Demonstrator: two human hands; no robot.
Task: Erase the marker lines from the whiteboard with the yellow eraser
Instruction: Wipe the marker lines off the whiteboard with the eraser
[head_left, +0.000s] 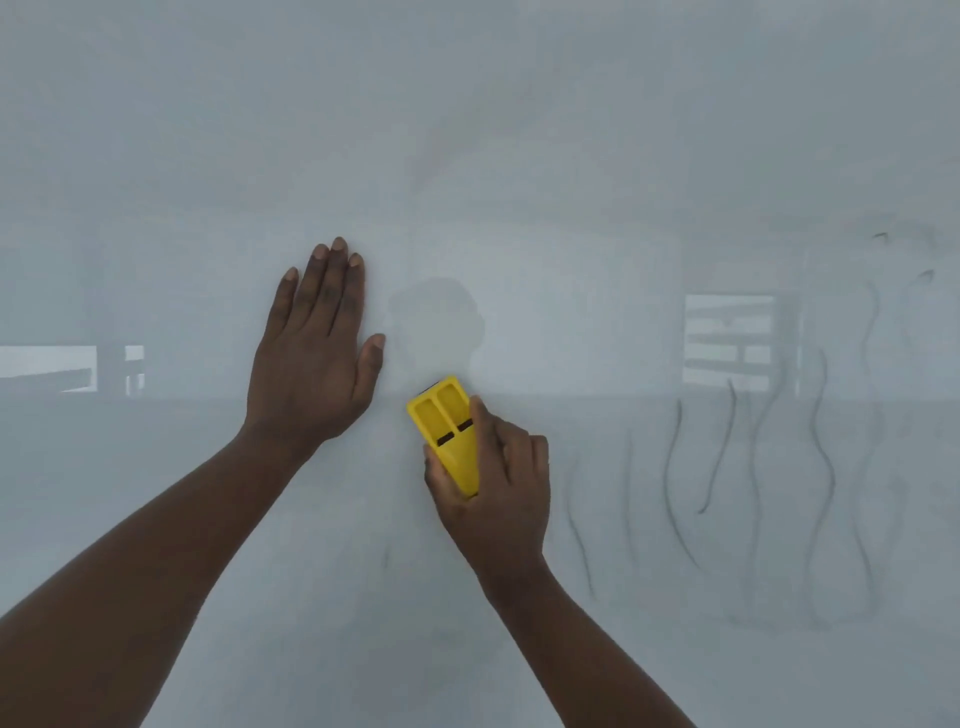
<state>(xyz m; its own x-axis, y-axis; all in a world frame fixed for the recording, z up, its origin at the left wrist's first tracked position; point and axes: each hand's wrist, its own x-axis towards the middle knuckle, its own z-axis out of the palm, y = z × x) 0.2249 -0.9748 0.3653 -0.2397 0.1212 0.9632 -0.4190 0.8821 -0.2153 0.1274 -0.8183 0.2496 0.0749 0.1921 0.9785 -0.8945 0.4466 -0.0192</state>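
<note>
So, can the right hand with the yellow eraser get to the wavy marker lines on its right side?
Probably yes. The right hand holds the yellow eraser against the whiteboard, and only bare board lies between it and the marker lines.

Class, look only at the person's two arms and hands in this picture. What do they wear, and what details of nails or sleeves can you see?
Both forearms are bare: no sleeves show in the frame. The left hand and the right hand wear no gloves, rings, watch or bracelet. The nails on the left hand look short and unpainted.
</note>
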